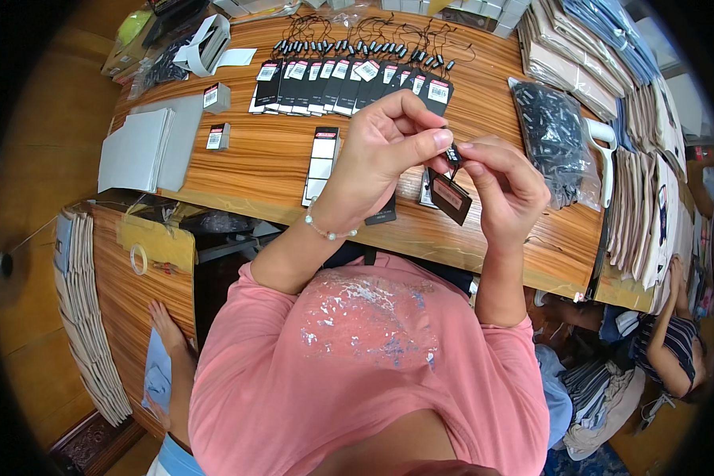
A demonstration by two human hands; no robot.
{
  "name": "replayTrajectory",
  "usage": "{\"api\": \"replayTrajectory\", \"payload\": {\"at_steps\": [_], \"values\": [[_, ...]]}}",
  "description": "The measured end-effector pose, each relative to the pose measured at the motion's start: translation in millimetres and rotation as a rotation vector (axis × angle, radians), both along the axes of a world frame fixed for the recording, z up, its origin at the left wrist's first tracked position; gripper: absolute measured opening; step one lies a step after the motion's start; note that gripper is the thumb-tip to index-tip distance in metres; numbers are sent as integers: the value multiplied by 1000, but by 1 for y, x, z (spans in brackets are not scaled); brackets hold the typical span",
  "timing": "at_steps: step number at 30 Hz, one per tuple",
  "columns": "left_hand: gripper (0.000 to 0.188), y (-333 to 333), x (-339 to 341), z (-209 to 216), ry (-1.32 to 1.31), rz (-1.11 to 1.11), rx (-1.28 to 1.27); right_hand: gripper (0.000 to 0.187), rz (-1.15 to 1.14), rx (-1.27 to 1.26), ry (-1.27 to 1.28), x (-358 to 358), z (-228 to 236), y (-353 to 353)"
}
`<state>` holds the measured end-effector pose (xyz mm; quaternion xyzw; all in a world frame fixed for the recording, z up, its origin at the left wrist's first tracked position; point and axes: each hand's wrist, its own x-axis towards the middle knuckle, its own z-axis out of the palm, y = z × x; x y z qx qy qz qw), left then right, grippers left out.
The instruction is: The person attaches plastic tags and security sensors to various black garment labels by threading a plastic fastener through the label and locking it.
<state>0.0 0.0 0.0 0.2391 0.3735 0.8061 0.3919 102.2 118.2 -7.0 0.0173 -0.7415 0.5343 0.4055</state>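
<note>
My left hand [397,135] pinches a small black string seal [453,155] between thumb and forefinger, above the table's near half. At the seal's other side, my right hand [504,178] is closed too, its thumb and fingertips on the seal or its cord; the fingers partly hide which. Just below the fingertips hangs a dark hang tag [451,198], tilted. Under my hands more tags lie partly covered. Beside my left wrist is a black strip with white labels [322,163]. Farther back, a row of black hang tags [349,83] lies overlapped, their seals and cords pointing away.
Right of my hands are a bag of black seals [551,131], a white tagging tool [603,151] and stacked folded garments [639,214]. Two small label stacks [217,136] and white sheets [135,151] lie left. A co-worker's hand [166,325] rests on blue cloth at lower left.
</note>
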Motion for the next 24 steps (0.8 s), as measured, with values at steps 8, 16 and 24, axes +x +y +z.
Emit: {"api": "replayTrajectory", "payload": {"at_steps": [8,16,24], "values": [[10,-1,0,1,33,19,-28,13,-15,39,30,-2,0,-1],[9,0,0,0,43,29,-34,15,-110,291,47,-1,6,-1],[11,2,1,-5,50,35,-35,24,-131,558,142,-2,5,7]]}}
